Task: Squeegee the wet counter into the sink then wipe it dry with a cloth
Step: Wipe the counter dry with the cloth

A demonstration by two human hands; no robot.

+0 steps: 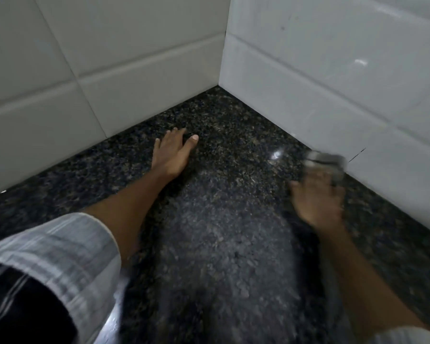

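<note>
Left hand [170, 155] lies flat, fingers straight, on the granite worktop [233, 244]; at 3 o'clock, the blurred right hand [318, 202] grasps a grey cloth [325, 161] beside tiled walls [333, 83].

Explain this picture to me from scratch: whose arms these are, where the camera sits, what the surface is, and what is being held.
There is no machine here. A person wears a camera on the head, so this single picture looks forward and down at that person's own two arms. The dark speckled surface is a stone counter, running into a corner between two white tiled walls. The left hand rests flat on the counter, fingers straight, holding nothing. The right hand is blurred by motion; its fingers seem curled round a small grey object near the right wall. It is too smeared to say what it is. Both arms wear pale striped sleeves. No sink shows.
</note>
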